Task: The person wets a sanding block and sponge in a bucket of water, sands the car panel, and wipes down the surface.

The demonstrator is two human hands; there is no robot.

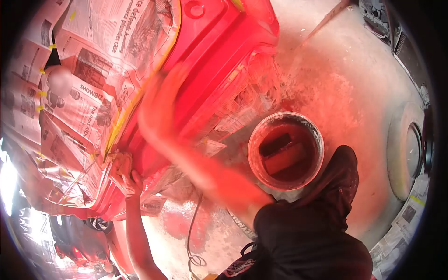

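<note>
Head view. Red panel (214, 79) runs diagonally across upper centre, its surface glossy. Newspaper (88, 65) covers the area to its left, with yellow tape (122, 119) along the border between the two.

Right hand (163, 100): over the panel, just beside the taped border, forearm crossing from lower right. Motion-blurred; the fingers look extended, but cannot tell whether they are spread or pressed together, or whether anything is under them. Contact with the panel not resolvable.

Left hand (124, 173): at the lower end of the panel, near the tape and newspaper edge. Fingers bent; cannot tell whether they pinch anything or only rest there.

Bucket (321, 150): on the floor (364, 172), right of the panel and apart from both hands. Dark, reddish contents; two blocks (285, 157) inside, one darker, lying side by side. Person's dark-clothed knee (343, 172) just beside it. Cable (190, 235) lies on the floor, lower centre, ending in a small loop. Tyre (396, 151) at far right.
</note>
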